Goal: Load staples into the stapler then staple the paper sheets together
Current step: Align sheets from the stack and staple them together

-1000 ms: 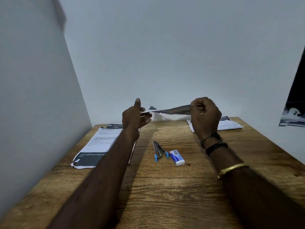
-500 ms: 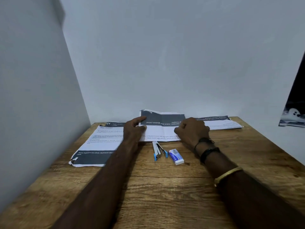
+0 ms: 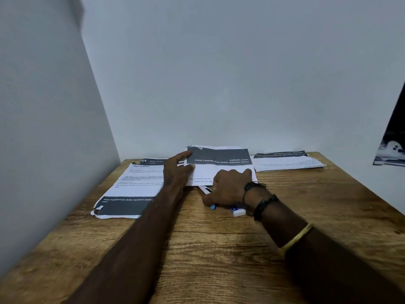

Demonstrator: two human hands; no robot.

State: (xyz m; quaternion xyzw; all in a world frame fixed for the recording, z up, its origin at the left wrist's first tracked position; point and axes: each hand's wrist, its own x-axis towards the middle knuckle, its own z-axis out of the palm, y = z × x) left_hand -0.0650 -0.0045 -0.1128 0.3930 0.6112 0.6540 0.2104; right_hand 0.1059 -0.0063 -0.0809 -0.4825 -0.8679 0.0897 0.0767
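Taking the stapler (image 3: 207, 189) near the middle of the table (image 3: 219, 260) as the landmark: well to its left a printed sheet (image 3: 129, 187) lies flat with its dark footer toward the person, probably parked there to wait its turn. Nearer, just left of the stapler, the left hand (image 3: 176, 170) rests with fingers spread flat, fingertips on the left edge of the folded sheet (image 3: 219, 163), and grips nothing; it seems to be pinning that paper so it does not slide. The folded sheet lies just behind the stapler, its print upside down to the person, its near edge reaching over the stapler's far end. The stapler itself is mostly hidden: only a sliver of its body and a blue tip at its near end show beneath the right hand (image 3: 230, 187), which is curled down over it. Whether those fingers have closed on it I cannot tell; the pose reads as reaching for the tool while the paper is kept steady. Just right of the stapler, touching or nearly touching the right wrist, the white and blue staple box (image 3: 238, 212) peeks out, handy for loading, which looks not yet done. Far right and behind, more papers (image 3: 287, 161) sit by the wall.
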